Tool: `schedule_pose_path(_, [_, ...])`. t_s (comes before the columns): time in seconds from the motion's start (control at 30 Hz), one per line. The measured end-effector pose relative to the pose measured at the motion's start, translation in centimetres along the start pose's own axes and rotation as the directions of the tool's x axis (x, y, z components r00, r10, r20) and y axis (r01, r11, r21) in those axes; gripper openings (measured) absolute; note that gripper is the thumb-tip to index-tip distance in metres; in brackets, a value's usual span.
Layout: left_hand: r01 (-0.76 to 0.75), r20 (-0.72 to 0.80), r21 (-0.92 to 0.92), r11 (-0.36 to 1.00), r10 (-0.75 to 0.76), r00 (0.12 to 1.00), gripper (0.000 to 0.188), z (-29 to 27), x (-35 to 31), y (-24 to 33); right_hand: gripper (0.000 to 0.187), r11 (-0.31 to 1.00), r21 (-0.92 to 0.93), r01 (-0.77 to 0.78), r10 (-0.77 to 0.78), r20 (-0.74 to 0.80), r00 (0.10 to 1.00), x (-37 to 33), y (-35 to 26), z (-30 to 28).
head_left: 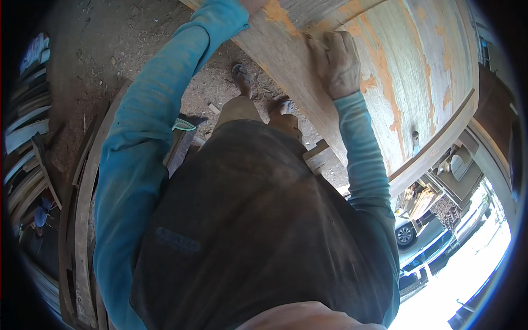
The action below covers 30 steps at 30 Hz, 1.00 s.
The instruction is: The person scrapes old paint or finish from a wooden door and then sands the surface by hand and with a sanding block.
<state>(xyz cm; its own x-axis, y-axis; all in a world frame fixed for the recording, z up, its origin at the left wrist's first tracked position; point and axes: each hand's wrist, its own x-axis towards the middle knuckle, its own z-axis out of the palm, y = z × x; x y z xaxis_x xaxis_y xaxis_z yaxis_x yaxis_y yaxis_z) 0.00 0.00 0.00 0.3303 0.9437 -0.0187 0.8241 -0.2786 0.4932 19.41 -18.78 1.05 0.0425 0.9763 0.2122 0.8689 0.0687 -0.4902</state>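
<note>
A large wooden panel (407, 82) fills the upper right, its pale surface streaked with orange-brown filler patches. My right hand (336, 63) rests on it, fingers curled in tightly near a seam between boards. Whatever lies under those fingers is hidden. At the top edge, only the wrist end of my left hand (254, 4) shows beside the panel's near plank (286, 60); its fingers are out of the picture. A small tool with a rounded end (416, 142) lies on the panel near its right edge.
Below me is a dirt floor (137, 49) strewn with wood chips. Long planks (85, 242) lean at the left, beside stacked boards (25, 132). A wooden block (318, 155) juts out beneath the panel. Stacked wood and a parked vehicle (406, 235) stand at the right.
</note>
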Motion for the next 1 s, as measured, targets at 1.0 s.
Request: schedule_pose_path(1.0, [0.076, 0.345, -0.800, 0.595, 0.353, 0.869, 0.042, 3.6, -17.5, 14.4, 0.038, 0.366, 0.801, -0.474, 0.698, 0.100, 0.709, -9.9, -1.7, -6.4])
